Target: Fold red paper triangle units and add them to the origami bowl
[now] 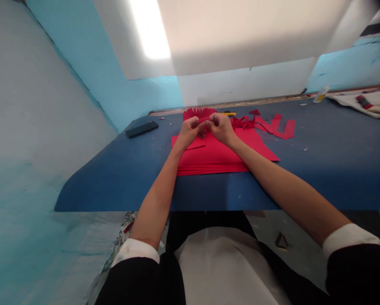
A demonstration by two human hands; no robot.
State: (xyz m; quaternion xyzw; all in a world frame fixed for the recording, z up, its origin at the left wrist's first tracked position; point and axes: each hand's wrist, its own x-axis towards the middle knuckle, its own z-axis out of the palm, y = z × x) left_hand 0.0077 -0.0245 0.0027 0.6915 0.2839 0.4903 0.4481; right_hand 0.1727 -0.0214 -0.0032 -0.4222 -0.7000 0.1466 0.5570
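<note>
"Direction of the small red paper piece (204,120) at the fingertips?"

"Roughly crosswise from hand to hand, about parallel to the far edge of the blue tabletop (113,178). Exact long axis hard to tell, with both ends covered by fingers."

"And its place?"

"Above the blue surface, nearer the far edge than the near one, just in front of a spiky red paper fan (200,112) with tips aimed at the far edge. Touching or apart from that fan: cannot tell."

"Its look?"

"Plain red, narrow, seemingly curved along the top; finer folds too small to make out."

"Hands?"

"Both nearly closed. Left hand (190,128) pinching the left end, right hand (220,126) pinching the right end, thumbs and fingertips drawn close together in the middle."

"Underneath?"

"Stack of large red paper sheets (221,154), front edges slightly staggered, roughly parallel to the near edge of the surface. On its left part, a smaller red sheet (188,143)."

"Around?"

"Crumpled red scraps (245,123) right of the right hand, then flat red paper strips (274,127) bent at angles. Dark flat rectangular object (142,129) near the far left corner."
</note>
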